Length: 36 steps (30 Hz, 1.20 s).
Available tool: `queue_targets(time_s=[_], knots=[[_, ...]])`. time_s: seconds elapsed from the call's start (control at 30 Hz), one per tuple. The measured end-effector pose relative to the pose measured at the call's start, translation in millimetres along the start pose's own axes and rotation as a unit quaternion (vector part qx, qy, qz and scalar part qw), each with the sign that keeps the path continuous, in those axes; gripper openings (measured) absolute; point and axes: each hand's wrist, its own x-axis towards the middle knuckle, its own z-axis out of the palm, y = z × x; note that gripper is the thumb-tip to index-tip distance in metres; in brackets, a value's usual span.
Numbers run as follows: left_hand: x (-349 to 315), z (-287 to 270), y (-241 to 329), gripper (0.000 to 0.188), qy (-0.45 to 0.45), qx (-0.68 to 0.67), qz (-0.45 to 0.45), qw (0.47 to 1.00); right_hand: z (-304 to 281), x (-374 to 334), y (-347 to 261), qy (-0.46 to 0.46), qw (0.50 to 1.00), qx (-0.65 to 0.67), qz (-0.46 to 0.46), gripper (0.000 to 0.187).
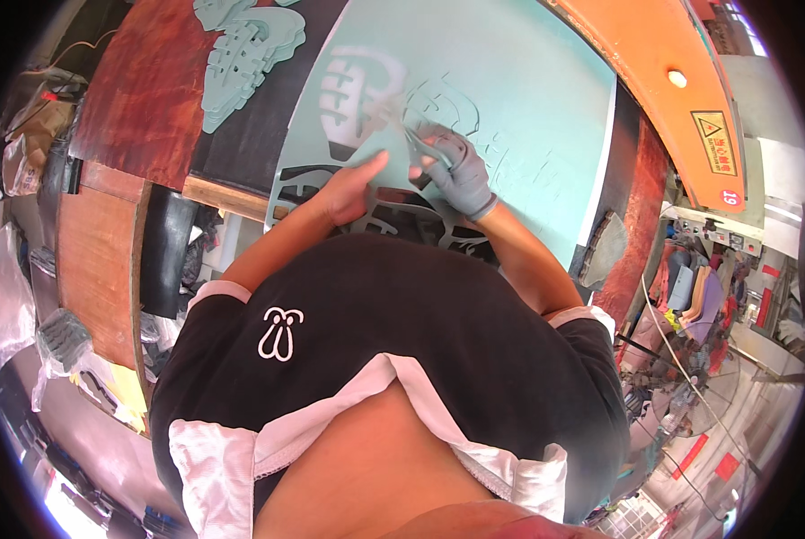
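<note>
A pale teal sheet point(546, 117) lies before me, with shoe-sole-like shapes cut in it. My left hand point(356, 189), bare, is closed at the near edge of a teal sheet piece point(389, 142), thumb on top and the other fingers mostly hidden. My right hand point(464, 175), in a grey glove, has its fingers curled on the same piece, which is partly lifted and blurred. Beyond the hands, a whitish slotted opening point(338, 99) shows in the sheet. Dark openings point(411, 220) lie close to my body.
Cut teal pieces point(245, 67) are stacked at the far left on a dark and reddish-brown tabletop point(146, 81). An orange machine beam point(641, 54) with a warning label runs along the far right. A grey, rough-edged piece point(605, 249) lies at the table's right edge.
</note>
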Motion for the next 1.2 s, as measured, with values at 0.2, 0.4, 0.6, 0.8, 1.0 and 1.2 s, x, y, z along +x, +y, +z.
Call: queue_targets(time_s=[0.2,0.4,0.6,0.8,1.0,1.2], knots=[[-8,-3,-2,0.044,0.127,-0.016,-0.097,0.987,-68,34,94,0.101,0.865,0.002,0.492,0.06],[-10,2,-2,0.044,0.125,0.01,-0.105,0.987,-152,111,166,0.171,0.881,-0.204,0.392,0.037],[-15,4,-1,0.042,0.144,-0.031,-0.105,0.983,-253,128,152,0.404,0.858,0.051,0.313,0.039],[-12,6,-5,0.038,0.133,0.037,-0.042,0.99,-195,2,57,0.148,0.934,-0.266,0.189,0.036],[-5,15,-2,0.037,0.203,0.103,-0.061,0.972,-75,-122,18,0.059,0.975,-0.196,0.08,0.023],[-17,19,0,0.037,0.238,0.122,-0.065,0.961,-83,-116,28,0.042,0.981,-0.175,0.075,0.023]])
